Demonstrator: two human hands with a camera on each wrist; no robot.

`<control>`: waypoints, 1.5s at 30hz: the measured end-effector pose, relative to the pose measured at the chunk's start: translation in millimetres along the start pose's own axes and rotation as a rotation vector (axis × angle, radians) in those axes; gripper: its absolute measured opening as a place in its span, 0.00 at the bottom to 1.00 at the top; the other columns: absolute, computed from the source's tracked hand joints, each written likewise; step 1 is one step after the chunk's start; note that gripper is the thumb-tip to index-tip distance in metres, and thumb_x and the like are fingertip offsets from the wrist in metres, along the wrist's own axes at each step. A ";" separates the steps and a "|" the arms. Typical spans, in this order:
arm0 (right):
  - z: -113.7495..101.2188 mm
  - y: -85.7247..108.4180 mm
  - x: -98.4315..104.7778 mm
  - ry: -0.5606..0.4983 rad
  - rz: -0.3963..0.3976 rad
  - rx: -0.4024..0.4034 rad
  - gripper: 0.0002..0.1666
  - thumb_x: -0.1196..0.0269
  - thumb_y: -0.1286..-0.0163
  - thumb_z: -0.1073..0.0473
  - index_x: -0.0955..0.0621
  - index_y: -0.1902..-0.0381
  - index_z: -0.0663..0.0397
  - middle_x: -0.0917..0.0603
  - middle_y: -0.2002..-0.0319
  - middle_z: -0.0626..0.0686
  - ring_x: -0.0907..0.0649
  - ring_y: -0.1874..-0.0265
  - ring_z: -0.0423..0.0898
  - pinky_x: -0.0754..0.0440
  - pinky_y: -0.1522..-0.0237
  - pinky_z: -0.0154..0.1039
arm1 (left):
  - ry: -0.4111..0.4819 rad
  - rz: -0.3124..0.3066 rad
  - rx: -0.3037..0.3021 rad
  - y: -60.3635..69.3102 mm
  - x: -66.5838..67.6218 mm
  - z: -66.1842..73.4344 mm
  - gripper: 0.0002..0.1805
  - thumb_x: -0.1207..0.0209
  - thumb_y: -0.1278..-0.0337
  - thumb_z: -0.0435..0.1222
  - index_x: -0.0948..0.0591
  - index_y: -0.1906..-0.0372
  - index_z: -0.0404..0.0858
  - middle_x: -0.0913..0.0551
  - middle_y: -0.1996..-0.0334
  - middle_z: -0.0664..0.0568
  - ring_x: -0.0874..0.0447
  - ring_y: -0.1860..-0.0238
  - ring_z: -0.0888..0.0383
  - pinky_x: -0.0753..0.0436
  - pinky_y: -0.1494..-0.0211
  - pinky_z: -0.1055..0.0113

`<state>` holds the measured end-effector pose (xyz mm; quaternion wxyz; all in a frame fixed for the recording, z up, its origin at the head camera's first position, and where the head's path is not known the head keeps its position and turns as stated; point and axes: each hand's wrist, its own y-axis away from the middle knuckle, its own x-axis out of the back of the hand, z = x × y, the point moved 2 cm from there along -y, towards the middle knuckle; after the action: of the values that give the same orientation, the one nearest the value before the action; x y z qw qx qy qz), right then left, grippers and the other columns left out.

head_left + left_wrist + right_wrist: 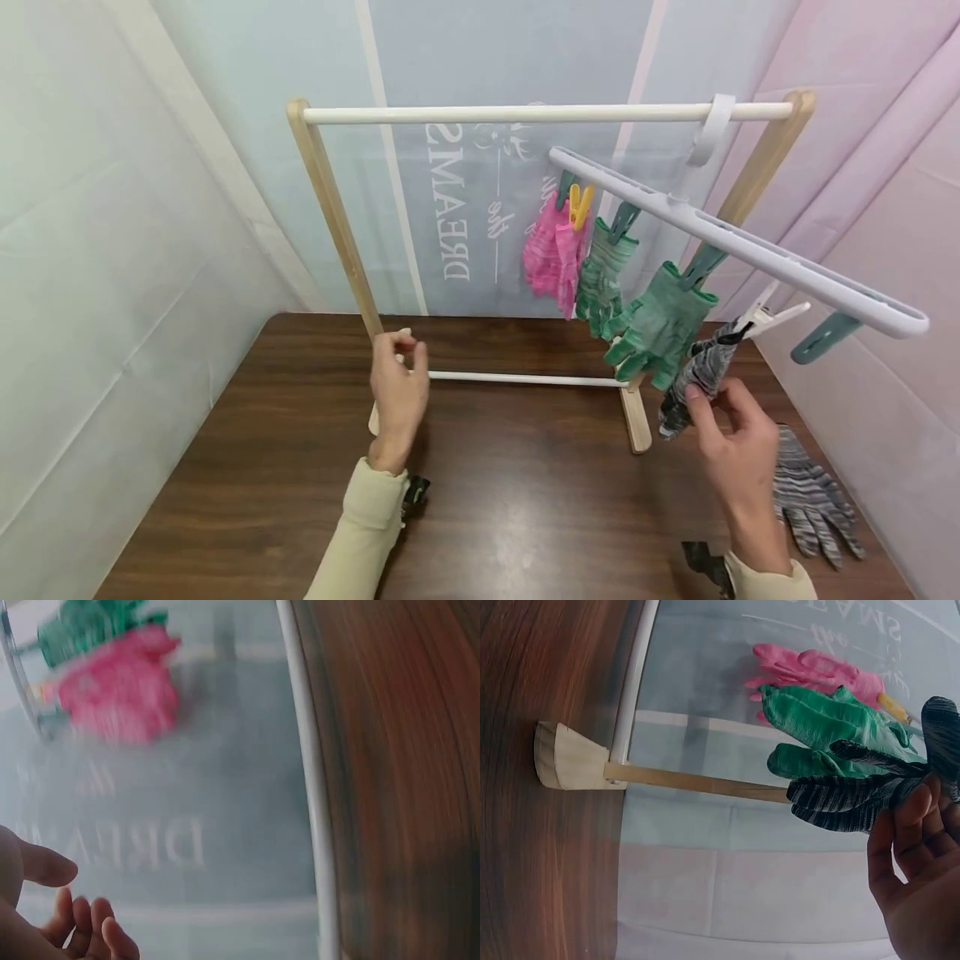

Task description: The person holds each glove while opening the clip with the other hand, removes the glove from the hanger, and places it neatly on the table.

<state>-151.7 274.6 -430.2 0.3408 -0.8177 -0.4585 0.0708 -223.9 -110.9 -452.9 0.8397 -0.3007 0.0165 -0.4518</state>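
Observation:
My right hand [738, 450] pinches a black-and-grey striped glove [701, 379], which hangs from a white clip [767, 320] near the right part of the white hanger [735, 242]. In the right wrist view, thumb and fingers [922, 847] hold this striped glove [855, 799]. My left hand [400, 392] is in the air by the rack's left post, fingers loosely bent, holding nothing; the left wrist view shows it [75, 907] empty too. Two green gloves [660, 321] and pink gloves [555, 250] hang further along the hanger, the pink with a yellow clip [579, 207].
The hanger's hook [711, 129] is over the rack's top bar [510, 114]. Another striped glove [813, 496] lies on the table [525, 517] at right. An unused teal clip [825, 337] hangs at the hanger's right end. Fabric walls stand behind and at both sides.

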 end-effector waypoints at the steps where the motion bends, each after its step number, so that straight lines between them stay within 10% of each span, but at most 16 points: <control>1: -1.1 0.8 -0.3 -0.002 -0.003 0.002 0.04 0.35 0.30 0.71 0.17 0.62 0.72 0.19 0.69 0.30 0.18 0.65 0.27 0.24 0.57 0.18 | -0.002 -0.037 -0.021 3.3 -6.4 6.2 0.06 0.38 0.32 0.30 0.22 0.55 0.33 0.20 0.58 0.41 0.19 0.56 0.46 0.21 0.51 0.57; 14: -7.2 18.8 19.0 0.054 0.023 -0.030 0.05 0.35 0.30 0.72 0.18 0.60 0.74 0.18 0.68 0.30 0.18 0.66 0.27 0.23 0.55 0.18 | 0.091 -0.449 -0.293 68.6 -95.7 114.2 0.03 0.38 0.30 0.37 0.18 0.56 0.45 0.17 0.58 0.57 0.17 0.54 0.63 0.18 0.45 0.72; 24: -10.8 19.7 15.1 0.020 0.036 0.015 0.05 0.35 0.31 0.74 0.17 0.60 0.76 0.17 0.67 0.30 0.18 0.66 0.27 0.24 0.52 0.19 | 0.145 -0.559 -0.502 85.3 -118.6 182.5 0.10 0.45 0.22 0.44 0.17 0.48 0.47 0.16 0.52 0.60 0.20 0.48 0.66 0.25 0.43 0.84; 45: -8.0 20.6 4.3 0.007 -0.028 0.128 0.06 0.38 0.37 0.81 0.19 0.61 0.77 0.18 0.64 0.24 0.19 0.63 0.23 0.27 0.51 0.15 | 0.184 -0.569 -0.540 88.7 -131.1 220.5 0.20 0.52 0.20 0.42 0.22 0.31 0.48 0.19 0.41 0.58 0.22 0.44 0.66 0.28 0.47 0.86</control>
<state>-131.3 266.9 -436.1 0.3948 -0.7881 -0.4631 0.0923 -168.9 134.3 -350.5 0.5669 -0.4616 0.1257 -0.6706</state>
